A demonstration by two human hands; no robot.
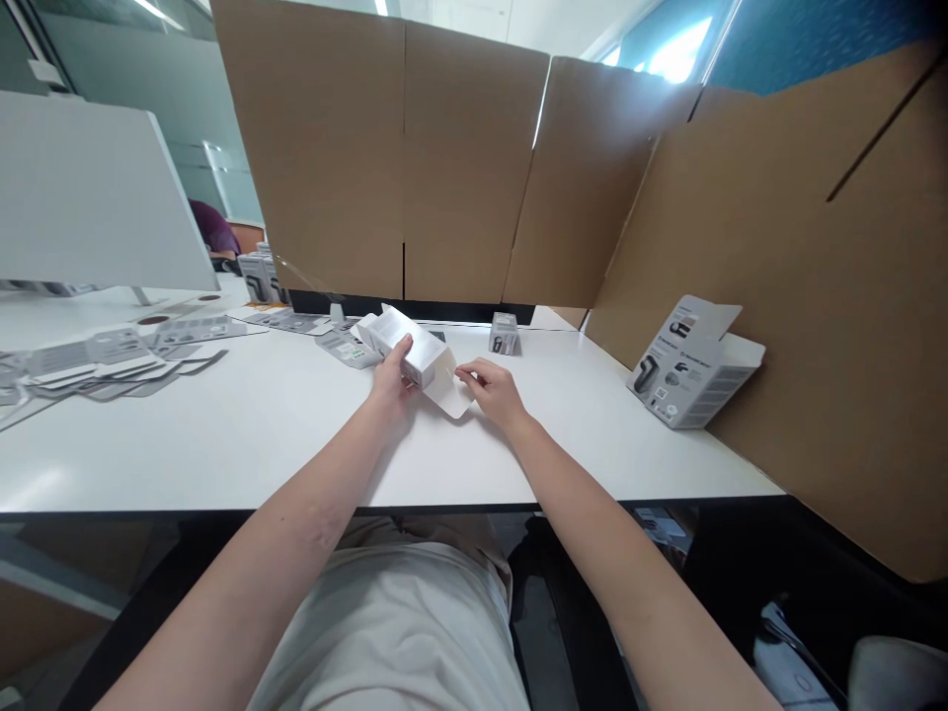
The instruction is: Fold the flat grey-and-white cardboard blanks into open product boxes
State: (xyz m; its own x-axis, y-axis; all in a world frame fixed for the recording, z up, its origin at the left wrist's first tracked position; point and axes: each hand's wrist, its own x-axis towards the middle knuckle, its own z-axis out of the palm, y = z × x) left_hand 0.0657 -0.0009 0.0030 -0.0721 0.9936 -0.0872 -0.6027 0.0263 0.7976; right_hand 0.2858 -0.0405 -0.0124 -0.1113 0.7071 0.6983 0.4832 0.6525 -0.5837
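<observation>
A small white carton (416,346) lies tilted in my left hand (392,377), whose fingers wrap around its near side. Flaps stand out at both of its ends. At the right end, my right hand (490,387) has its fingers pinched together at the edge of an unfolded flap (450,389). Past the carton, on the left, a flat printed carton sheet (348,349) rests on the white table (296,444). The inside of the carton is hidden from me.
Many flattened carton sheets (111,360) spread over the table's left side. A small closed box (504,334) stands at the back. To the right, an open printed box (692,370) leans near the cardboard wall (807,326). A white monitor (96,193) stands at far left.
</observation>
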